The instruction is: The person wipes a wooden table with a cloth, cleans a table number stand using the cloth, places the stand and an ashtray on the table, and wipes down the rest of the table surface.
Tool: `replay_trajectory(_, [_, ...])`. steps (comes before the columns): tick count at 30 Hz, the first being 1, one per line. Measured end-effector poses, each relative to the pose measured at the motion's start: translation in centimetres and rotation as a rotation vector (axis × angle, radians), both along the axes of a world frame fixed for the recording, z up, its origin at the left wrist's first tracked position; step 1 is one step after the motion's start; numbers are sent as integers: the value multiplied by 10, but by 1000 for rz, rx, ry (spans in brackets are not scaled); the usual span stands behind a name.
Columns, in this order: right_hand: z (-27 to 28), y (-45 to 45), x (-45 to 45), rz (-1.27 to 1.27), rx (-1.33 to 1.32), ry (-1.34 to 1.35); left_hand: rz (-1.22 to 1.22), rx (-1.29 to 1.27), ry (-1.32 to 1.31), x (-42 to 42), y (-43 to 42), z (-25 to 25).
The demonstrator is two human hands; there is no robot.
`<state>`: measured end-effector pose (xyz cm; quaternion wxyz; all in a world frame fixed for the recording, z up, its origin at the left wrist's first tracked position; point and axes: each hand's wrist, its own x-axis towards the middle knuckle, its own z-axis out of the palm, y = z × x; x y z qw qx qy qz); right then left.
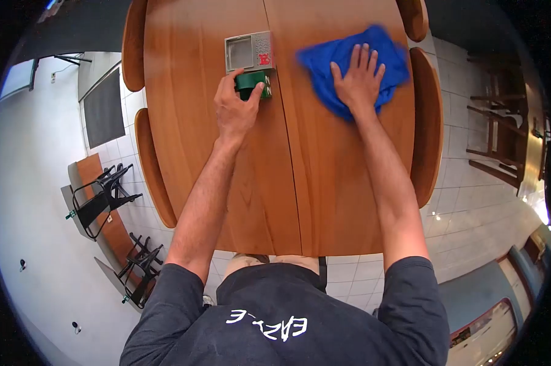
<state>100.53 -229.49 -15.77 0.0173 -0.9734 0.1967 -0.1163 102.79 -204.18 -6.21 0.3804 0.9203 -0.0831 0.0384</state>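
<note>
My left hand [238,107] has its thumb and fingers around a green container [250,82] with white markings, on the wooden table [251,177]. Just beyond it, close to touching, is a metallic grey box [240,51] with a recessed rectangle and a red figure. On the right side of the table my right hand [358,79] lies flat, fingers spread, on top of a crumpled blue cloth [392,67]. The cloth's edges are slightly blurred. Whatever is under the cloth is hidden.
Curved wooden chair backs line the left [153,165] and right [428,122] table edges. A seam runs down the tabletop. Black chairs [99,198] stand at the far left, wooden chairs [498,137] at the far right. White tiles cover the floor.
</note>
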Motion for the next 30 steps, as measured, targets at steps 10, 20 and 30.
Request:
replay_trajectory(10, [-6,38,-23,-39,-26,9,10,-42,23,-13,32,-1])
replay_trajectory(20, [-6,163,-55,-25,117,51,43,-143,14,-49,104,13])
replay_trajectory(30, [-2,300,-69,-92,164,39,-3,-303,153,-142,296,61])
